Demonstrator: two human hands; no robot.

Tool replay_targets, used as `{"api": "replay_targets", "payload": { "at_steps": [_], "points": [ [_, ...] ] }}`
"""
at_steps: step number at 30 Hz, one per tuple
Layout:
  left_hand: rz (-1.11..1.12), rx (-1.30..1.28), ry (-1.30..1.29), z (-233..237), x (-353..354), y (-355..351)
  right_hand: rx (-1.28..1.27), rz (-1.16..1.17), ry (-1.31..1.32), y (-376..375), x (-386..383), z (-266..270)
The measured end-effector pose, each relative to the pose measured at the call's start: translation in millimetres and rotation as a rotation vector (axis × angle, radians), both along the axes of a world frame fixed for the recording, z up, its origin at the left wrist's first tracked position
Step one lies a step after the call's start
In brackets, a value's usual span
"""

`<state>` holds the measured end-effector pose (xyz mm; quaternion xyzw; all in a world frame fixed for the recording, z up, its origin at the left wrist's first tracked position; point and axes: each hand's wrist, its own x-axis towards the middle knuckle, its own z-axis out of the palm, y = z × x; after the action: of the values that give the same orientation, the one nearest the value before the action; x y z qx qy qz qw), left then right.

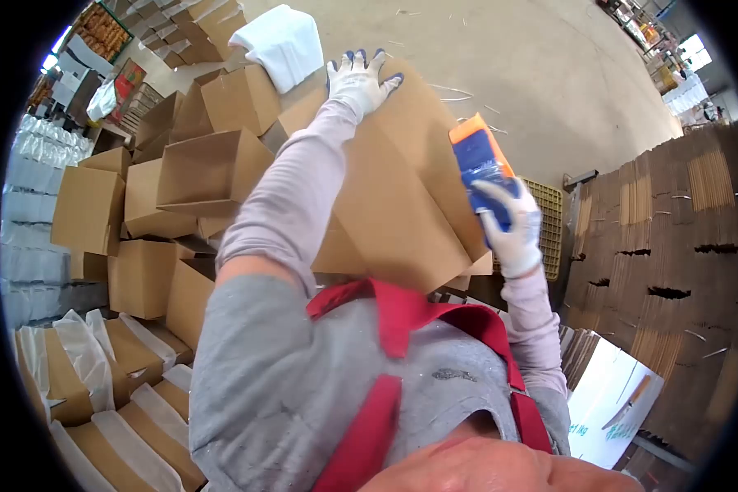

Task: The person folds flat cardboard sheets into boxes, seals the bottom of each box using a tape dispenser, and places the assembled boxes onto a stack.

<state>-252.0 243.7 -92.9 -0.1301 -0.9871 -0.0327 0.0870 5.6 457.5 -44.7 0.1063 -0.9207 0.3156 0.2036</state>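
A large cardboard box (394,189) lies in front of my body, its flaps closed along a seam. My left hand (358,82), in a white glove with blue fingertips, rests flat on the box's far end with its fingers spread. At the box's right side, my right hand (512,225) is wrapped round a blue and orange tape dispenser (477,152). The dispenser's orange end points away from me, beside the box's right edge. My right fingertips are partly hidden against its blue body.
Open cardboard boxes (201,176) are piled on the left, near a white plastic bundle (283,45). Boxes with plastic liners (131,418) stand lower left. Stacks of flattened cardboard (640,238) line the right, near a yellow crate (547,221) and a white box (611,389).
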Motion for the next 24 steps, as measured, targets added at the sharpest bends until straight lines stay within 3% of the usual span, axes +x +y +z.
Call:
{"api": "replay_targets", "payload": {
  "at_steps": [3,4,5,7,9,10,11,13,14,15,16,17,19,21,23,24],
  "points": [
    [-0.014,0.052,-0.053,-2,9,-4,-0.748,0.128,-0.018,-18,7,43],
    [-0.013,0.033,-0.079,-5,6,-3,-0.732,0.099,-0.067,-23,11,47],
    [-0.015,0.015,-0.098,-8,3,-2,-0.964,0.22,-0.001,-31,6,25],
    [-0.011,-0.032,0.005,-15,-3,-6,-0.641,0.061,-0.009,-53,1,4],
    [-0.107,0.274,-0.232,-13,-19,-23,-0.724,0.135,-0.117,-55,-10,-32],
    [-0.123,0.724,-0.408,-13,-28,-45,-0.798,0.216,-0.214,-51,-21,-39],
    [-0.01,0.847,-0.361,3,-24,-57,-0.768,0.273,-0.315,-44,-23,-36],
    [-0.228,1.378,-0.3,8,-13,-71,-0.943,0.397,-0.219,-46,-22,-49],
    [-0.131,1.004,-0.256,28,6,-77,-0.943,0.391,-0.221,-46,-21,-49],
    [-0.291,1.174,-0.778,27,9,-86,-0.943,0.362,-0.253,-42,-22,-47],
    [-0.159,1.147,-1.072,47,31,-77,-0.945,0.334,-0.287,-40,-21,-46],
    [-0.242,1.138,-1.211,38,39,-75,-0.944,0.334,-0.291,-38,-19,-47],
    [-0.379,0.936,-1.253,57,59,-65,-0.924,0.331,-0.283,-37,-14,-50],
    [-0.451,0.801,-0.978,62,65,-62,-0.846,0.234,-0.309,-42,-13,-35],
    [-0.3,0.992,-1.083,62,75,-57,-0.91,0.322,-0.29,-33,-9,-42],
    [-0.248,1.225,-1.187,56,81,-57,-0.963,0.297,-0.305,-29,-6,-45]
  ]
}}
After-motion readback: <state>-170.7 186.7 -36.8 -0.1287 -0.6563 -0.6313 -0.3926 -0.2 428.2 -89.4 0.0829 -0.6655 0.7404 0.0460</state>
